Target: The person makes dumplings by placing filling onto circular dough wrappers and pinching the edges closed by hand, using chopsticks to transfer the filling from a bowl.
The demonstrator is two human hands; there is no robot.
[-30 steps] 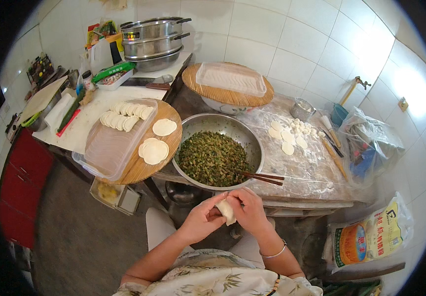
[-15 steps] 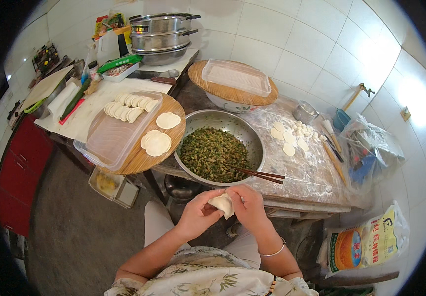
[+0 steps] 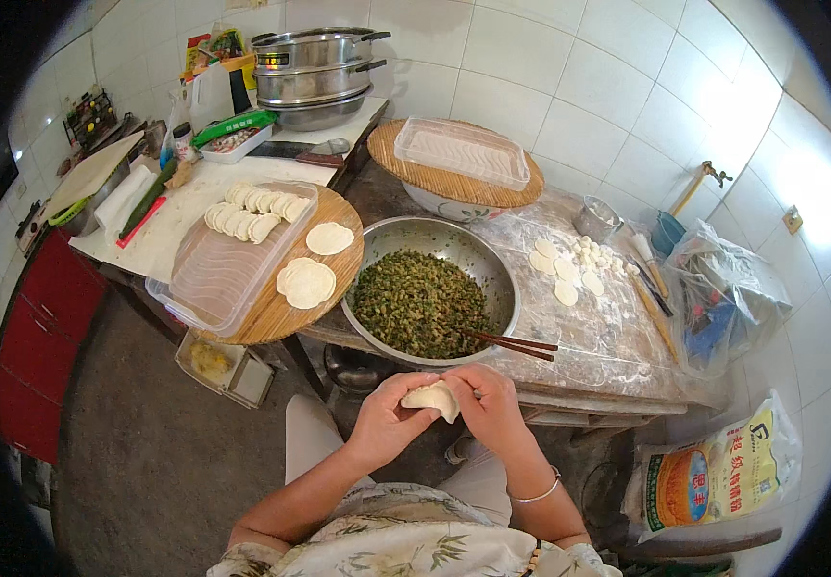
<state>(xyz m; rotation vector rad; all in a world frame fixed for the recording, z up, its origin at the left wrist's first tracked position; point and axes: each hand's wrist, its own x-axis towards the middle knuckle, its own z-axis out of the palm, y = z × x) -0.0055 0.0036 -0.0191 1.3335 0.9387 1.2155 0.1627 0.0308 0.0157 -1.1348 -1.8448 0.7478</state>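
Observation:
A folded half-moon dumpling (image 3: 432,398) is held between my two hands, above my lap and just in front of the table edge. My left hand (image 3: 389,416) is closed on its left end, thumb along the lower side. My right hand (image 3: 489,404) pinches the edge at its right end. Beyond them stands a wide steel bowl (image 3: 509,288) of chopped green filling (image 3: 420,303), with a pair of chopsticks (image 3: 516,344) resting over its near right rim. Round dough wrappers (image 3: 308,284) lie on a wicker board (image 3: 339,207), beside a clear plastic tray (image 3: 206,279) holding rows of finished dumplings (image 3: 254,209).
On the floured table (image 3: 589,337) at right are more wrappers (image 3: 566,292), small dough pieces (image 3: 600,255) and a rolling pin (image 3: 659,322). A lidded bowl (image 3: 449,204), a steamer stack (image 3: 314,72), a cleaver (image 3: 286,150) and a cucumber (image 3: 149,199) stand or lie farther back. A flour sack (image 3: 714,471) sits low right.
The dumpling has turned slightly in my hands, its folded edge now lying flatter. My right fingers have shifted a little along the edge. The view has moved slightly.

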